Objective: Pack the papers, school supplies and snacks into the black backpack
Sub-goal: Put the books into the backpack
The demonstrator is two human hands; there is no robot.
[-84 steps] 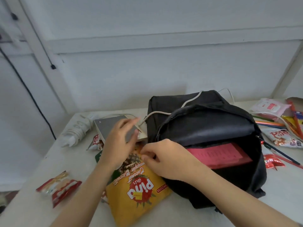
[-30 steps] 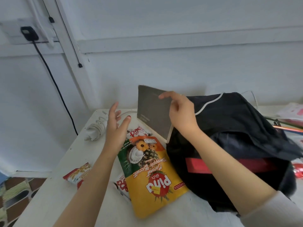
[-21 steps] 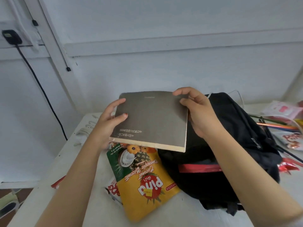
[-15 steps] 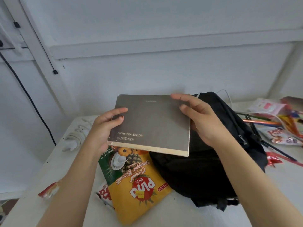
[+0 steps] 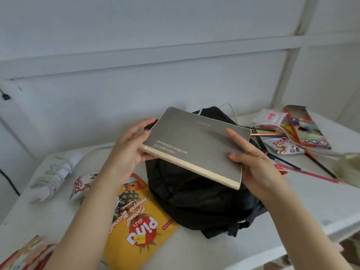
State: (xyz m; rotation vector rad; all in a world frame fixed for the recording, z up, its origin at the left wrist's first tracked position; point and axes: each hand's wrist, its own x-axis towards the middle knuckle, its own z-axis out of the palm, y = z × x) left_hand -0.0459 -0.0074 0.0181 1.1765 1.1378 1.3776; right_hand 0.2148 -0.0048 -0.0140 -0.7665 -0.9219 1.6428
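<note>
I hold a grey notebook (image 5: 196, 145) flat in the air above the black backpack (image 5: 194, 199), which lies on the white table (image 5: 303, 195). My left hand (image 5: 130, 151) grips the notebook's left edge, thumb on the cover. My right hand (image 5: 251, 158) grips its right near corner, fingers on top. The notebook hides the backpack's opening. A yellow pineapple biscuit pack (image 5: 136, 219) lies left of the backpack, partly under my left forearm.
A small snack packet (image 5: 81, 184) and a bundled white power strip (image 5: 54, 176) lie at the left. A red snack packet (image 5: 25, 256) sits at the near left corner. Right of the backpack lie pencils (image 5: 303, 172), a colour pencil box (image 5: 305, 131), a tissue pack (image 5: 270, 117) and another snack packet (image 5: 284, 147).
My right hand lifted the notebook from the table's left side, and my left hand joined it. Both hands carried it over the backpack, tilting it slightly. The red paper inside the bag is now hidden.
</note>
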